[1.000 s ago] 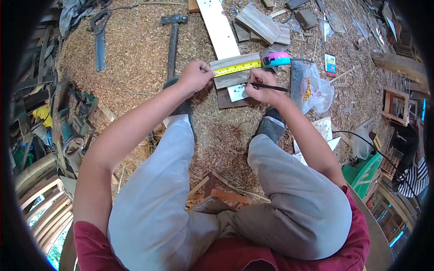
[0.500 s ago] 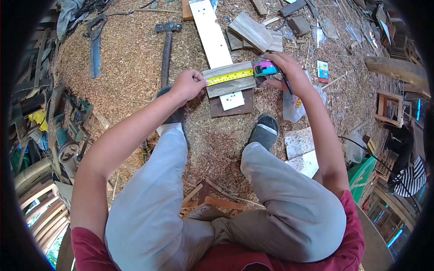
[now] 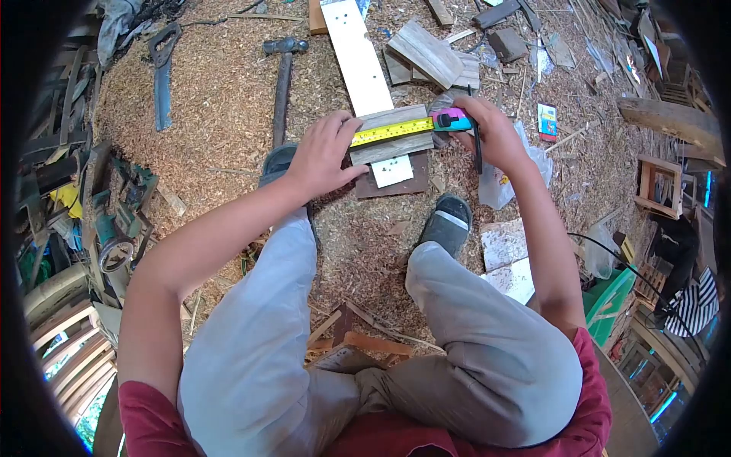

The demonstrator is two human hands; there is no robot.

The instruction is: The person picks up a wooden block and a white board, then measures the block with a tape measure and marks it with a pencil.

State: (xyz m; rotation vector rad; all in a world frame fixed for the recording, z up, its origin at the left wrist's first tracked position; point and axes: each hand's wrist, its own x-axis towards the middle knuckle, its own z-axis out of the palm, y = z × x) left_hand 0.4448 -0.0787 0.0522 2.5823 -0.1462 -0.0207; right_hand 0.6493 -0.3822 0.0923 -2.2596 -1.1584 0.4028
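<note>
A short grey-brown wooden board (image 3: 394, 151) lies across a long white plank (image 3: 356, 57). The yellow blade of a tape measure (image 3: 451, 119) stretches along the board's top. My right hand (image 3: 491, 135) is closed round the pink-and-teal tape case at the board's right end, and a thin black stick, perhaps a pencil, juts from between its fingers. At the left end, my left hand (image 3: 326, 154) grips the board, fingers at the far edge and thumb at the near edge. The blade's tip is hidden at that hand.
On the sawdust lie a hammer (image 3: 282, 87), a handsaw (image 3: 162, 76) and several wood offcuts (image 3: 426, 53). A dark brown board (image 3: 392, 186) sits under the plank. A plastic bag (image 3: 499, 186) is near my right foot, and a small blue packet (image 3: 547, 122) lies beyond it.
My left hand has gone from pinching the blade's end to spanning the board's left end. The black stick in my right hand has swung more upright.
</note>
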